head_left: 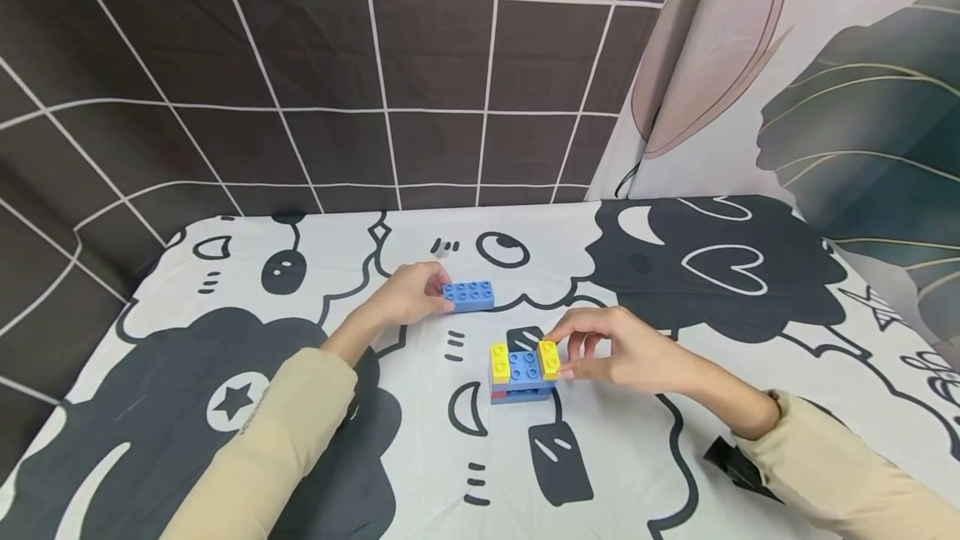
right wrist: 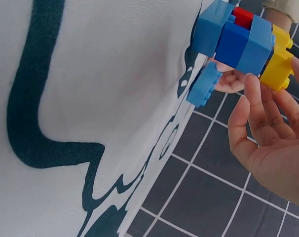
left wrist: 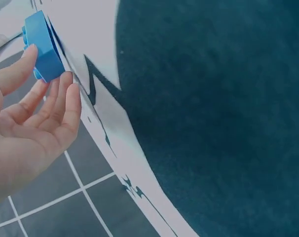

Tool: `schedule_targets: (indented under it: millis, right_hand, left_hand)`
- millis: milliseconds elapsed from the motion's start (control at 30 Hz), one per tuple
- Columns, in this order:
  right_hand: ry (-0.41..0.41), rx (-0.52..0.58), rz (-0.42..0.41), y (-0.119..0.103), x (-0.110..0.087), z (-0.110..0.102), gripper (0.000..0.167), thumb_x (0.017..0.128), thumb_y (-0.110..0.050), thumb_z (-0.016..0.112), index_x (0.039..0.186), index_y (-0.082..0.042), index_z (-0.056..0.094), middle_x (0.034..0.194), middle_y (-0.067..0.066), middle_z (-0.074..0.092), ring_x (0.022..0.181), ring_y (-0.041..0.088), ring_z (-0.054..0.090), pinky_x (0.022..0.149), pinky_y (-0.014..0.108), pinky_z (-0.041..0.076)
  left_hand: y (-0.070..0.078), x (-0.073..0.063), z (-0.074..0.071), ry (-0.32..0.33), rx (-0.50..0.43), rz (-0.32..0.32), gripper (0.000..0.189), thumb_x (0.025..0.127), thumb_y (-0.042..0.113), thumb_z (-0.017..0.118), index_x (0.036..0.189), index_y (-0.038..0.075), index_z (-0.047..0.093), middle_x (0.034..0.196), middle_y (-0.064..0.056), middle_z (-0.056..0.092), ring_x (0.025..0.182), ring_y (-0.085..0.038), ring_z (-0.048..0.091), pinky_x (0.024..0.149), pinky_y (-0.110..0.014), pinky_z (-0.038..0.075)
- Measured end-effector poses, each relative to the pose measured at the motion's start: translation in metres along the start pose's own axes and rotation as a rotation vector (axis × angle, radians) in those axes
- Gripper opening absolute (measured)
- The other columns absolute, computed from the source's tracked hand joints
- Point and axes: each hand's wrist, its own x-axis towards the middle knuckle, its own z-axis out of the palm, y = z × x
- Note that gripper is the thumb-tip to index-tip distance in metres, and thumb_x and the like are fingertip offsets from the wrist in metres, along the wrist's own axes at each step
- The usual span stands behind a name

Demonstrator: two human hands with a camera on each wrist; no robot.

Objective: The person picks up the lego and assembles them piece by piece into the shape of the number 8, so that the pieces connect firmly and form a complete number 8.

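In the head view, my left hand pinches one end of a blue eight-stud building brick low over the cloth. The left wrist view shows the thumb on one side of this blue brick, fingers beyond it. Closer to me stands a small stack of blue bricks with a red brick low in it. A yellow brick sits on its left end. My right hand pinches another yellow brick on the right end, thumb at its near side. Its underside contact is hidden.
A white cloth with dark cartoon prints covers the surface. Behind it hangs a dark curtain with a white grid; a leaf-patterned curtain is at the right. A black strap-like object lies by the right sleeve.
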Motion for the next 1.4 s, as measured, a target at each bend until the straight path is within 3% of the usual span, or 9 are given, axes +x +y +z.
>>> schedule_targets:
  millis: [400,1167,1400]
  right_hand:
    - [0.002,-0.001,0.009,-0.001,0.000,0.000,0.028,0.074,0.003,0.071,0.100,-0.002,0.064,0.080,0.003,0.061,0.069,0.009,0.054,0.062,0.024,0.047]
    - [-0.002,-0.008,0.036,-0.003,0.000,0.000,0.027,0.074,0.001,0.071,0.100,-0.002,0.064,0.080,0.003,0.061,0.069,0.010,0.054,0.063,0.024,0.047]
    - [-0.002,-0.010,0.041,-0.002,0.000,0.000,0.028,0.073,0.002,0.071,0.100,-0.002,0.064,0.080,0.002,0.060,0.070,0.010,0.054,0.063,0.025,0.048]
  left_hand:
    - [0.012,-0.014,-0.004,0.013,-0.020,0.017,0.031,0.083,0.013,0.067,0.108,-0.001,0.056,0.099,-0.011,0.062,0.096,-0.025,0.057,0.083,-0.037,0.045]
    - [0.050,-0.065,-0.008,-0.002,-0.082,0.141,0.029,0.079,0.011,0.071,0.103,0.002,0.059,0.086,-0.003,0.060,0.076,-0.014,0.057,0.064,-0.024,0.046]
    - [0.060,-0.075,-0.008,0.017,-0.052,0.177,0.030,0.078,0.013,0.072,0.104,0.003,0.060,0.086,-0.001,0.061,0.078,-0.014,0.057,0.070,-0.026,0.046]
